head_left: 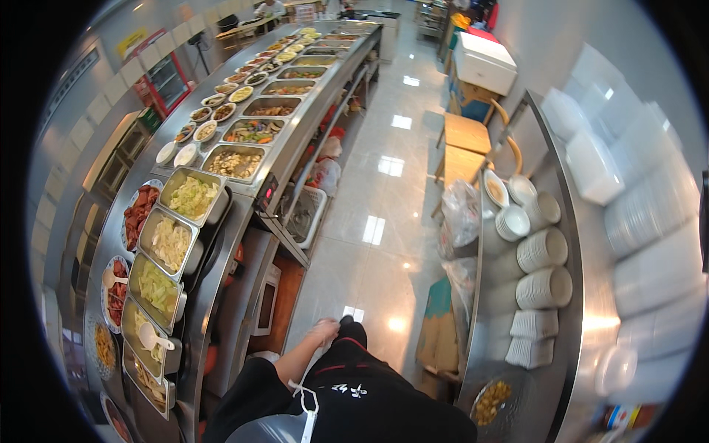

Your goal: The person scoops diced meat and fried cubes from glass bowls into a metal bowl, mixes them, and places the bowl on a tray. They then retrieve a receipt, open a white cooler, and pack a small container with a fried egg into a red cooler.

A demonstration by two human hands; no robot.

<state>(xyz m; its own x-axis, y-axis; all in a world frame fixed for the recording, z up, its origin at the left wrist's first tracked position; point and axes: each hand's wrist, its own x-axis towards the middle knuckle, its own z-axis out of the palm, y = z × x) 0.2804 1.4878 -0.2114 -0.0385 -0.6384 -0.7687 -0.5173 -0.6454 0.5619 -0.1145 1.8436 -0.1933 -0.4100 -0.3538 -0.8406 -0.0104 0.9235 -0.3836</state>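
My left hand [323, 331] hangs low in front of my body, beside my black apron [362, 384] and close to the dark tip of a shoe. Its fingers are blurred, and I cannot make out whether anything is in them. My right hand does not show. At the bottom edge is a smooth grey rounded piece [269, 430] with a white strap [310, 413]. Left of me, steel pans of pale green cabbage [157, 286] stand in a row on the counter. A white ladle [153, 337] lies in one pan.
A long steel serving counter [258, 171] with several food pans runs ahead on the left. At right, a steel shelf [506, 295] holds stacked white bowls [543, 249]. Wooden chairs [465, 133] and a cardboard piece [439, 325] stand along the right of the shiny tiled aisle [354, 251].
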